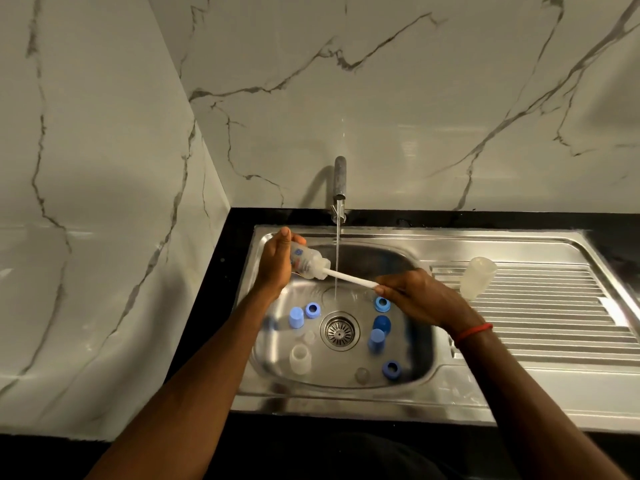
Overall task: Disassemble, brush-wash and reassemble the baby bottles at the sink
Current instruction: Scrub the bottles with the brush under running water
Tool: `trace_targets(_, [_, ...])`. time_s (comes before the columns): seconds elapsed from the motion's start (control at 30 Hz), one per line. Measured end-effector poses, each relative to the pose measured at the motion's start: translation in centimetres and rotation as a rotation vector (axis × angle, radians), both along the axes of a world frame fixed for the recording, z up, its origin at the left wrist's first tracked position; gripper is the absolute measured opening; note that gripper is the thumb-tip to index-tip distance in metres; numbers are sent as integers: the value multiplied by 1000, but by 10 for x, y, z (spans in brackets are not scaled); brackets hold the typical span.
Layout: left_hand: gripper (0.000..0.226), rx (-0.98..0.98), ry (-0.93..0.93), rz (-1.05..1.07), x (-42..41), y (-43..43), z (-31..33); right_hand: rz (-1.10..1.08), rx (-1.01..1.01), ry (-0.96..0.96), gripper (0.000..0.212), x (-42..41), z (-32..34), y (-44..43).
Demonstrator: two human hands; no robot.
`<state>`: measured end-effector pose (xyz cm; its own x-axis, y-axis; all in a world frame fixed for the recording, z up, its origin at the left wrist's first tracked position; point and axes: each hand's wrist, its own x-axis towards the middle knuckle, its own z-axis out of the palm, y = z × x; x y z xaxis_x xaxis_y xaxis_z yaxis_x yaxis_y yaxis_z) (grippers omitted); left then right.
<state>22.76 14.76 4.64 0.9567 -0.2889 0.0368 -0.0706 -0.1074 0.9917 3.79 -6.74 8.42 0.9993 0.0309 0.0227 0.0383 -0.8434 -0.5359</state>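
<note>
Over sink (485,244), left hand (275,261) gripping tilted bottle (308,263), right hand (415,296) pinching brush handle (349,278)

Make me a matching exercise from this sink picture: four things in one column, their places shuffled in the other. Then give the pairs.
Things
1. printed bottle
2. brush handle
3. plain bottle
4. strainer

Places
a. on the ribbed drainboard
b. in the grip of the left hand
c. in the floor of the basin
d. in the grip of the right hand

Pairs: 1-b, 2-d, 3-a, 4-c
</note>
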Motion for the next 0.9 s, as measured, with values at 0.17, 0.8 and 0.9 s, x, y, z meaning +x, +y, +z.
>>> trace_targets(0.17, [48, 33, 33, 3, -6, -7, -5, -214, -369, -31, 32, -3, 9, -2])
trace_targets(0.8, [87, -210, -52, -176, -11, -14, 28, -232, 899, 232, 36, -22, -14, 21])
trace_targets(0.9, [84, -322, -46, -208, -12, -20, 40, -237, 1252, 325, 38, -25, -18, 30])
